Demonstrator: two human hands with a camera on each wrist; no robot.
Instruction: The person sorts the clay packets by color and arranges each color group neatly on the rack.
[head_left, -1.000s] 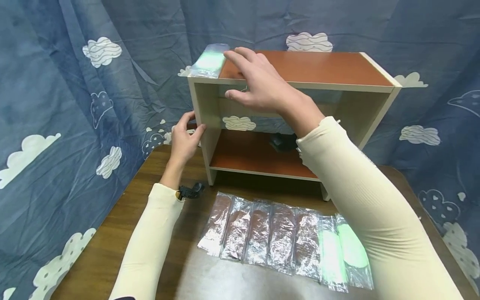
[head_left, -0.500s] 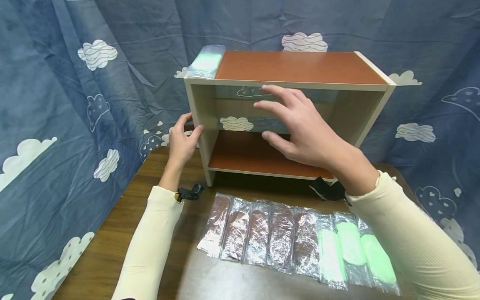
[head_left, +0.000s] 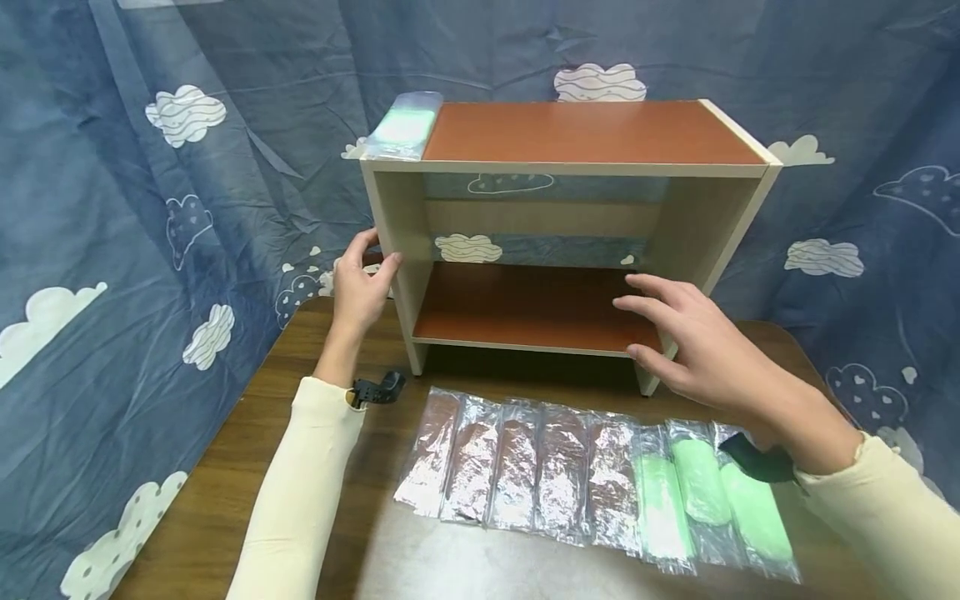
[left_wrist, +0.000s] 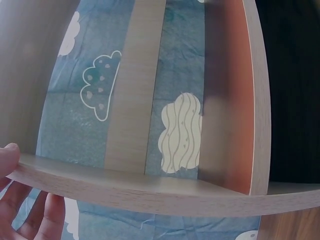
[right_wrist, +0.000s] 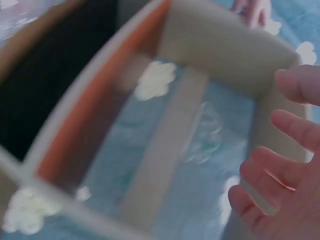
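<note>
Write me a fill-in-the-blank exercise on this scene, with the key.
The flat clear plastic packet on the red-brown top board of the cream-edged wooden shelf unit has pale ____ contents.
The row of clear plastic packets on the brown wooden table numbers ____.
The grip on the unit's cream side panel is the person's ____ one.
The person's right grip holds ____.
Missing words: green; eight; left; nothing.

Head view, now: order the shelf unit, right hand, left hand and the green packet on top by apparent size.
1. Shelf unit
2. Right hand
3. Left hand and green packet, too alike to rank
</note>
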